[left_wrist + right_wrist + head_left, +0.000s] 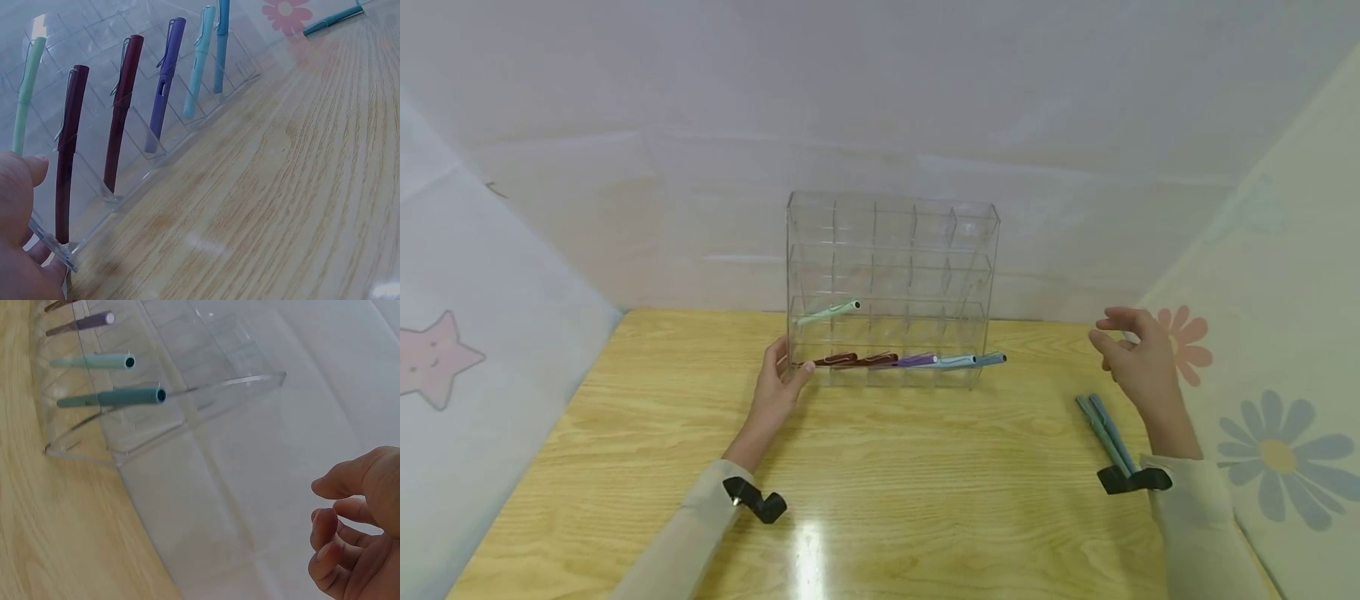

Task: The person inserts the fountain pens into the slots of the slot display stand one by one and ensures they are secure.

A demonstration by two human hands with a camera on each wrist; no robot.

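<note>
A clear plastic rack with tiers of small compartments stands on the table. My left hand grips its lower left corner, thumb in front and fingers behind. Along the bottom row lean two dark red pens, a purple pen, a light blue pen and a blue-teal pen. One tier higher, at the left, sits a mint green pen. Away to the rack's right, my right hand hovers above the table with fingers loosely bent, holding nothing.
On the table, near the right wrist, lie a green pen and a blue pen side by side. A pale sheet hangs behind the rack, with patterned sheets at the left and right sides.
</note>
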